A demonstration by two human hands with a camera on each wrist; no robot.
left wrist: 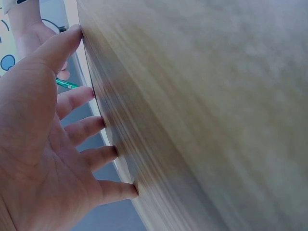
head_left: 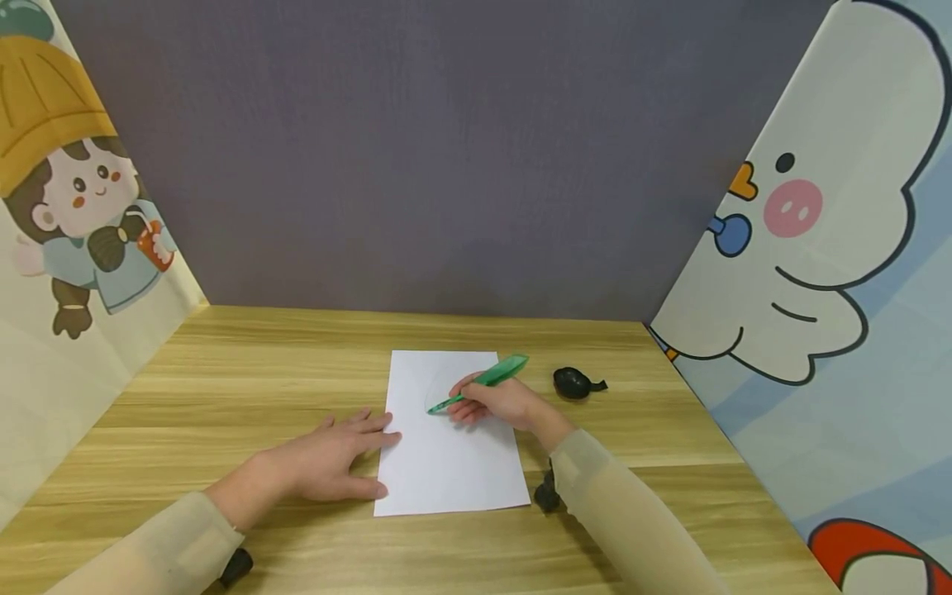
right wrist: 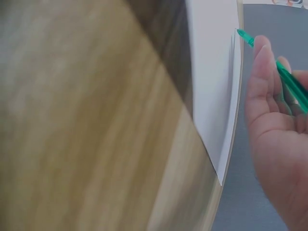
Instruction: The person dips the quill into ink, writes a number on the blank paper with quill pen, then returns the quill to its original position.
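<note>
A sheet of white paper lies on the wooden table. My right hand pinches a green pen with a broad, leaf-shaped top end, its tip at the paper's surface. Just left of that hand, a faint curved line shows on the sheet. With fingers spread, my left hand rests at the paper's left edge, fingertips and thumb over or beside its border. In the left wrist view, the left fingers reach down to the tabletop. The right wrist view shows the pen slanting out between fingers and thumb.
A small black rounded object with a short tail lies right of the paper. The wooden table meets a dark grey panel at the back. Cartoon-printed walls flank both sides. Black wrist pieces show beneath the sleeves.
</note>
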